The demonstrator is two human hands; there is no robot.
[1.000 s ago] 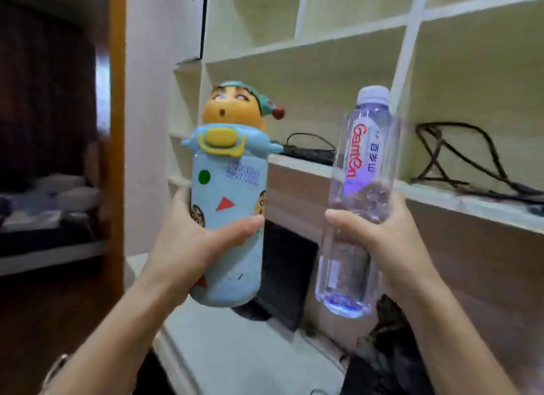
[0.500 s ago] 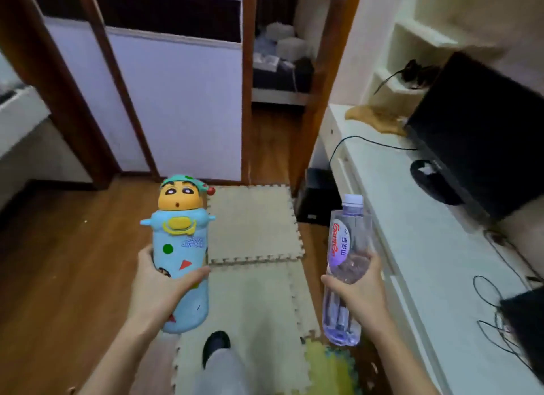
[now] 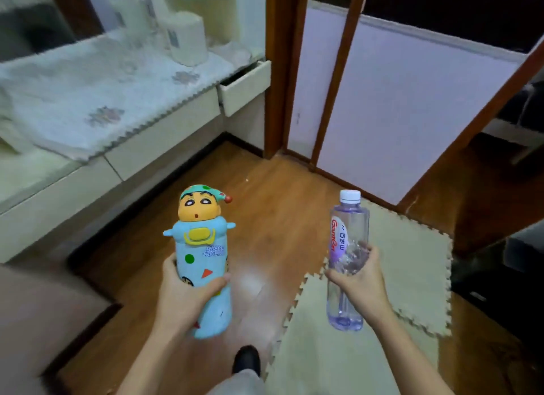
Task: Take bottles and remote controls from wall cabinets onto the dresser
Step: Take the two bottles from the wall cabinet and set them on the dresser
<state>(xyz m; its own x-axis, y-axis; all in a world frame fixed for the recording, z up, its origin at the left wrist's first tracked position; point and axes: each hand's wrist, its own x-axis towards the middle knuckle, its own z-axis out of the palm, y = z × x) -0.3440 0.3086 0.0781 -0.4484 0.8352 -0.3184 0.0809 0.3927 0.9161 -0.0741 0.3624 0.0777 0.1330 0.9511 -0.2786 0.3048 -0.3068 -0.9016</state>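
Observation:
My left hand grips a light-blue cartoon bottle with an orange character head as its lid, held upright over the wooden floor. My right hand holds a clear plastic water bottle with a white cap and a red-lettered label, also upright. The white dresser stands at the upper left, its top covered by a pale lace cloth. Both bottles are well short of the dresser, low and to its right.
White cylindrical containers stand at the back of the dresser top. One dresser drawer at its right end is pulled partly out. Beige foam mats cover the floor on the right. Wooden door frames and white sliding panels stand ahead.
The view has swung from the wall cabinets, past the TV counter, round to the dresser. Both hands keep the same bottles, carried along at the same height.

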